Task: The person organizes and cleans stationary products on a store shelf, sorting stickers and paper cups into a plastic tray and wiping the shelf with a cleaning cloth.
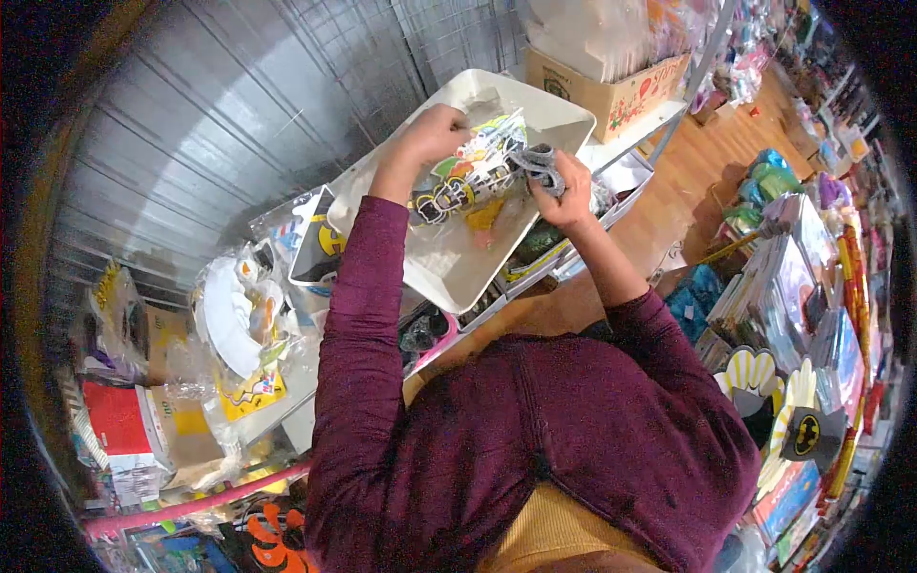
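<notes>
A grey cloth (542, 168) is held in the right hand (566, 194). The left hand (433, 136) is placed at 11 o'clock on a printed packet (475, 174) (its grip cannot be told). The packet is seen within the white tray (454, 272), at 12 o'clock.

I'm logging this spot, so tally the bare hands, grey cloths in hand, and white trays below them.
Hands: 2 (left hand, right hand)
Grey cloth: 1
White tray: 1
Total: 4
</notes>
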### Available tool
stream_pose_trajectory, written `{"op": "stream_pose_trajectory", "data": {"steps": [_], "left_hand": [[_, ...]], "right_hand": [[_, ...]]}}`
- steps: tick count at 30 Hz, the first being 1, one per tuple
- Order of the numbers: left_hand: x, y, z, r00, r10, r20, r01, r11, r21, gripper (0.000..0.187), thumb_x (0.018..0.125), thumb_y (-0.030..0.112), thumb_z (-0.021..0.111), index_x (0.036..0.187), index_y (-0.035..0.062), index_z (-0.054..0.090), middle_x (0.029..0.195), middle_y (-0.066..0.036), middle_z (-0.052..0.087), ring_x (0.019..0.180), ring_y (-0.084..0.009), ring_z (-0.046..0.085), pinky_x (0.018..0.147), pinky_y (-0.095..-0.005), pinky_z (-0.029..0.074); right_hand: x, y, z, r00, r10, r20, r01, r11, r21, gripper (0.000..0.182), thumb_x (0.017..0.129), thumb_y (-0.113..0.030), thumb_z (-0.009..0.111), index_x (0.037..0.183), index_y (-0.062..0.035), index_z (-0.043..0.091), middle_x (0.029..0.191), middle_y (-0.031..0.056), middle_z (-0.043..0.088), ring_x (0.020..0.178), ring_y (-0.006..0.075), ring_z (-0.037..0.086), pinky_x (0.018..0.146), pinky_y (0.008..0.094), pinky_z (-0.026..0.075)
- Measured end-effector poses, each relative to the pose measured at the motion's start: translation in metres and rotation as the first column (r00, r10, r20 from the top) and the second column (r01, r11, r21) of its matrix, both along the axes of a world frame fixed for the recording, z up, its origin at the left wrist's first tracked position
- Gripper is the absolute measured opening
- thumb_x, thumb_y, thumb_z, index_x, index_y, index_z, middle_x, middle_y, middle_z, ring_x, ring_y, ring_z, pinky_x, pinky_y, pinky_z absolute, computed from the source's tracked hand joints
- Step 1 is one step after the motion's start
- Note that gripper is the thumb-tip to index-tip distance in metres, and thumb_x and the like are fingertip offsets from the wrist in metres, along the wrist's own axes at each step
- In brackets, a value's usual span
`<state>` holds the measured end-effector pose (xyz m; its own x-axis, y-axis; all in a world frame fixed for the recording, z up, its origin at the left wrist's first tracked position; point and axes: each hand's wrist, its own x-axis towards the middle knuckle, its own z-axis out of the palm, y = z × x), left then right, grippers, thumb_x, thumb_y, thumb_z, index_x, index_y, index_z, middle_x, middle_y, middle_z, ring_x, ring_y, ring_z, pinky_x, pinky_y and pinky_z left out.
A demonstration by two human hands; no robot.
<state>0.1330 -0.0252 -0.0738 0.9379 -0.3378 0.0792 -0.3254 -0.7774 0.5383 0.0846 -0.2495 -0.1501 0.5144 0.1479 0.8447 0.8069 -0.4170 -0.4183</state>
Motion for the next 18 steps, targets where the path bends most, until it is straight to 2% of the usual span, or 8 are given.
{"op": "stream_pose_trajectory", "data": {"steps": [3, 6, 8, 10, 11, 14, 16, 18], "left_hand": [[-0.011, -0.008, 0.003, 0.99, -0.143, 0.001, 0.143, 0.989, -0.027, 0.025, 0.068, 0.015, 0.064, 0.082, -0.0046, 0.056, 0.079, -0.015, 0.061, 0.073, -0.0197, 0.057, 0.067, -0.0319, 0.045], [-0.019, -0.016, 0.002, 0.994, -0.106, -0.037, 0.105, 0.994, -0.03, 0.027, 0.066, 0.014, 0.064, 0.084, -0.0039, 0.056, 0.078, -0.015, 0.061, 0.072, -0.0204, 0.057, 0.065, -0.0318, 0.044], [-0.022, -0.015, 0.008, 0.99, -0.123, -0.071, 0.124, 0.992, 0.015, 0.027, 0.071, 0.017, 0.064, 0.087, -0.0035, 0.056, 0.08, -0.014, 0.062, 0.073, -0.0192, 0.057, 0.066, -0.0311, 0.044], [-0.025, -0.017, 0.011, 0.981, -0.053, -0.185, -0.002, 0.96, -0.281, 0.026, 0.08, 0.02, 0.059, 0.09, -0.004, 0.057, 0.082, -0.012, 0.062, 0.075, -0.0171, 0.057, 0.068, -0.0302, 0.044], [-0.023, -0.015, 0.007, 0.99, -0.076, -0.119, 0.034, 0.947, -0.32, 0.026, 0.086, 0.021, 0.052, 0.095, -0.003, 0.058, 0.085, -0.01, 0.062, 0.076, -0.0147, 0.056, 0.069, -0.0284, 0.044], [-0.01, -0.005, -0.016, 0.999, 0.003, 0.05, 0.008, 0.974, -0.227, 0.025, 0.086, 0.019, 0.051, 0.098, -0.0024, 0.058, 0.087, -0.01, 0.062, 0.078, -0.0141, 0.056, 0.071, -0.0268, 0.044], [-0.013, -0.003, -0.019, 0.999, 0.002, 0.049, 0.01, 0.974, -0.225, 0.024, 0.086, 0.018, 0.051, 0.098, -0.0018, 0.058, 0.09, -0.01, 0.061, 0.079, -0.0141, 0.057, 0.071, -0.0264, 0.045], [-0.013, 0.0, -0.014, 0.997, -0.039, -0.064, 0.024, 0.974, -0.227, 0.023, 0.086, 0.018, 0.05, 0.098, -0.0006, 0.058, 0.088, -0.009, 0.062, 0.079, -0.014, 0.057, 0.07, -0.0269, 0.045]], "right_hand": [[0.002, 0.0, -0.004, 1.0, -0.029, -0.004, 0.029, 1.0, -0.012, 0.028, 0.055, -0.014, 0.063, 0.076, -0.0014, 0.05, 0.066, 0.0175, 0.05, 0.062, 0.0372, 0.049, 0.055, 0.0401, 0.04], [0.0, 0.005, 0.001, 0.999, -0.033, -0.004, 0.033, 0.999, 0.012, 0.027, 0.056, -0.014, 0.063, 0.078, -0.0017, 0.051, 0.067, 0.0174, 0.051, 0.063, 0.0373, 0.05, 0.057, 0.0403, 0.041], [-0.004, 0.005, 0.005, 0.999, -0.03, -0.028, 0.03, 0.999, 0.022, 0.026, 0.058, -0.014, 0.062, 0.079, -0.0023, 0.051, 0.068, 0.0167, 0.052, 0.065, 0.0375, 0.05, 0.058, 0.0409, 0.042], [-0.007, 0.004, 0.004, 0.998, -0.056, -0.021, 0.056, 0.998, 0.029, 0.025, 0.059, -0.014, 0.062, 0.079, -0.0025, 0.051, 0.068, 0.0168, 0.052, 0.064, 0.0375, 0.05, 0.058, 0.0402, 0.042], [-0.008, 0.003, 0.002, 0.997, -0.06, -0.05, 0.062, 0.998, 0.033, 0.024, 0.059, -0.013, 0.062, 0.078, -0.0025, 0.051, 0.068, 0.0171, 0.052, 0.064, 0.0374, 0.05, 0.058, 0.04, 0.042], [-0.011, 0.003, -0.001, 0.995, -0.064, -0.079, 0.068, 0.997, 0.043, 0.024, 0.061, -0.012, 0.062, 0.079, -0.0016, 0.052, 0.069, 0.0177, 0.052, 0.065, 0.0375, 0.051, 0.058, 0.0398, 0.041], [-0.017, 0.006, 0.004, 0.981, -0.177, 0.073, 0.171, 0.982, 0.084, 0.023, 0.061, -0.012, 0.062, 0.078, -0.0007, 0.051, 0.069, 0.0179, 0.052, 0.066, 0.0381, 0.051, 0.059, 0.0398, 0.042], [-0.011, 0.005, -0.004, 0.992, -0.121, 0.047, 0.115, 0.987, 0.112, 0.023, 0.062, -0.011, 0.062, 0.078, 0.0002, 0.052, 0.07, 0.0182, 0.053, 0.067, 0.0383, 0.053, 0.059, 0.0392, 0.042]]}}
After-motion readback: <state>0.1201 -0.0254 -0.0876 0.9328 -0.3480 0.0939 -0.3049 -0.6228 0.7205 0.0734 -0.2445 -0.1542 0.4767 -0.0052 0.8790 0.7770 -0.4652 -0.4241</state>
